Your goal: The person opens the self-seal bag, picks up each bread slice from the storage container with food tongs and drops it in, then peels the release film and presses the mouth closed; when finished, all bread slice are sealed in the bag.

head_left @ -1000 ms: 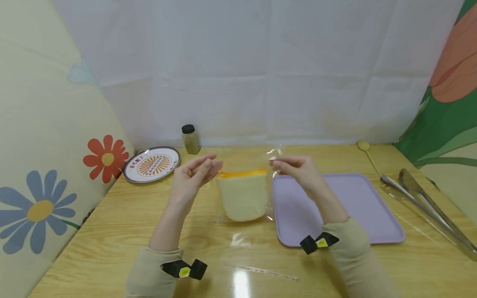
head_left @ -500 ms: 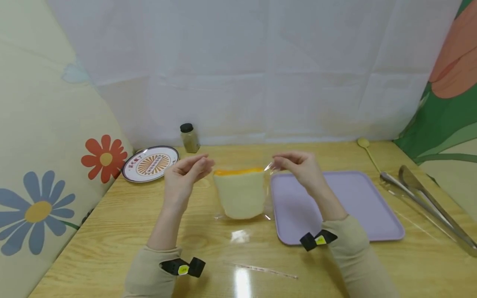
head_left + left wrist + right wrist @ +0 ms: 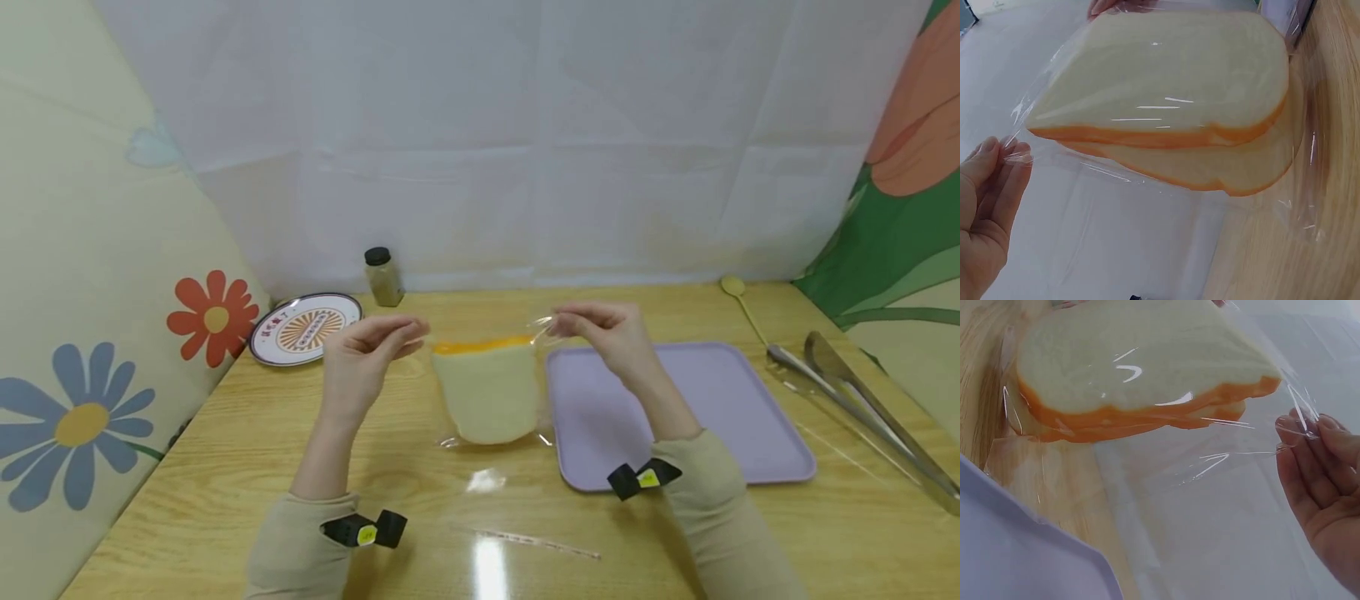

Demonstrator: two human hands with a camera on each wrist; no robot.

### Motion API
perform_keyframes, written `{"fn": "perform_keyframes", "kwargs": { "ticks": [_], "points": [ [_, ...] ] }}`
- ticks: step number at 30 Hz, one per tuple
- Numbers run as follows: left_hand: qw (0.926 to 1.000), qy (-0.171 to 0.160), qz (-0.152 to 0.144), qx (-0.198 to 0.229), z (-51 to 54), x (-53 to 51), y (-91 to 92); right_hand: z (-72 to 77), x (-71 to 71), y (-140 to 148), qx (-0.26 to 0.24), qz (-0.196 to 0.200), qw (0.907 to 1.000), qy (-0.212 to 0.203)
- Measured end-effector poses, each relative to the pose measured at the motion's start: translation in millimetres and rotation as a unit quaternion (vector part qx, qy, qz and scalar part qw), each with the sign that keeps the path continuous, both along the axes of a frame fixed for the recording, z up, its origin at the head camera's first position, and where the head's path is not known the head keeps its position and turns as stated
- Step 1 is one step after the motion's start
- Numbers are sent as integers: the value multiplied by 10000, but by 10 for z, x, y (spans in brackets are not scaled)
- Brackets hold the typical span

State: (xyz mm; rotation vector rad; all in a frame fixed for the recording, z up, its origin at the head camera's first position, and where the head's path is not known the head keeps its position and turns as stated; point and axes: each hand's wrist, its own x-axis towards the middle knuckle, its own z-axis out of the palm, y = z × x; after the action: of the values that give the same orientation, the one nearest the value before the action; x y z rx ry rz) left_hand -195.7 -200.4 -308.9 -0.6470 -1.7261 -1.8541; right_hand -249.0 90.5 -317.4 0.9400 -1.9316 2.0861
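Bread slices (image 3: 487, 396) with orange crusts stand upright inside a clear plastic bag (image 3: 1222, 469); the left wrist view shows two slices (image 3: 1166, 75), one behind the other. My left hand (image 3: 363, 358) pinches the bag's upper left corner between thumb and fingers. On the other side my right hand (image 3: 607, 337) pinches the upper right corner, where the film is bunched and creased. The bag hangs stretched between both hands, its bottom close to the tabletop. Whether it touches the wood I cannot tell.
A lilac tray (image 3: 705, 400) lies right of the bag, partly under my right forearm. Metal tongs (image 3: 862, 408) and a yellow spoon (image 3: 738, 300) lie farther right. At back left are a patterned plate (image 3: 300, 329) and a black-capped jar (image 3: 384, 279). A thin strip (image 3: 536, 543) lies in front.
My left hand has shifted a little to the left and my right hand slightly to the right, so they are wider apart. The bread stays nearly in place.
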Motion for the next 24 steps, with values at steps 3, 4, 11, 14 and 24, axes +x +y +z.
{"fn": "perform_keyframes", "kwargs": {
  "ticks": [3, 4, 11, 14, 24],
  "points": [
    [9995, 160, -9, -286, -8, -11, -17, -11, -9, 16, 4, 109, 9999, 45],
    [9992, 193, -14, -340, -11, -15, -23, -12, -9, 20, 25, 126, 9999, 49],
    [9943, 603, 90, -880, -15, -27, -67, -27, -24, 34, -22, 444, 9989, 162],
    [9924, 797, -36, -936, -14, -21, -70, -39, -35, 54, -89, 667, 9975, 199],
    [9896, 987, -257, -1010, -21, -26, -96, -58, -50, 121, 199, 471, 9986, 116]
  ]
}}
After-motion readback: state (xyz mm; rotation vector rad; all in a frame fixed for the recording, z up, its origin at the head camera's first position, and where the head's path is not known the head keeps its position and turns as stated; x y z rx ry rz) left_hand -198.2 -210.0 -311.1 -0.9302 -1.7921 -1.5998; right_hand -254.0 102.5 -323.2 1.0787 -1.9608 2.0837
